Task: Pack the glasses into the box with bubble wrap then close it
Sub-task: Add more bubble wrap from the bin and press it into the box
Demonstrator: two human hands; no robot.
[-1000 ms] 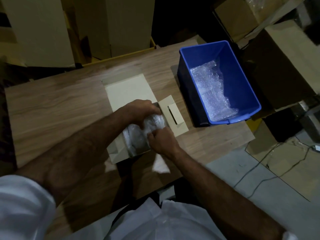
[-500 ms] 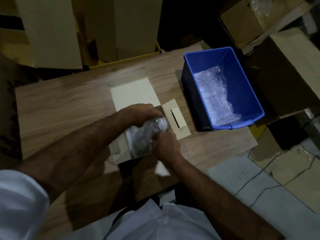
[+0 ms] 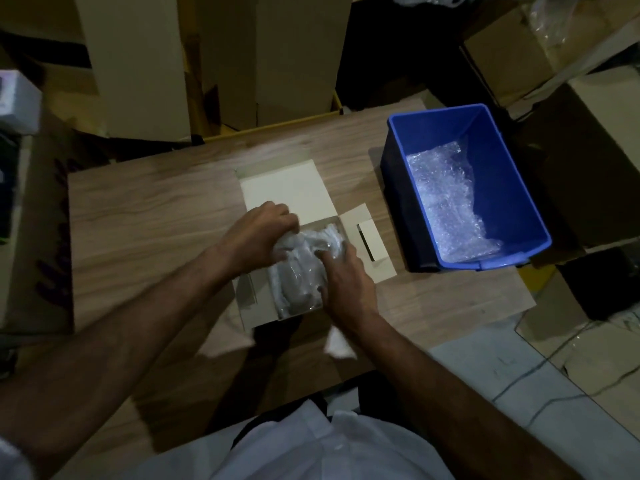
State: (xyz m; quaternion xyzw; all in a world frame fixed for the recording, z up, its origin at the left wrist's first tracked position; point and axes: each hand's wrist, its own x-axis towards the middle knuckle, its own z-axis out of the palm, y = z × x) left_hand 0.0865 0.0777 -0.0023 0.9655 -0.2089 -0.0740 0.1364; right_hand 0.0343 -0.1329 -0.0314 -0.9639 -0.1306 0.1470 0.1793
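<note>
A small white cardboard box [image 3: 258,315] lies open on the wooden table, its lid [image 3: 282,190] flat behind it and a slotted side flap [image 3: 369,244] spread to the right. Inside sits a bundle of bubble wrap [image 3: 299,275]; the glasses themselves are hidden in it. My left hand [image 3: 259,233] curls over the bundle's far left end. My right hand [image 3: 346,282] presses its fingers into the bundle's right side.
A blue plastic bin [image 3: 512,181] with more bubble wrap [image 3: 446,202] stands at the table's right end. Tall cardboard boxes [image 3: 298,53] line the far edge. More cartons [image 3: 588,150] and cables on the floor lie to the right.
The bundle sits lower in the box than a second ago. My right hand's fingers have shifted onto its right side, and the view has tilted slightly.
</note>
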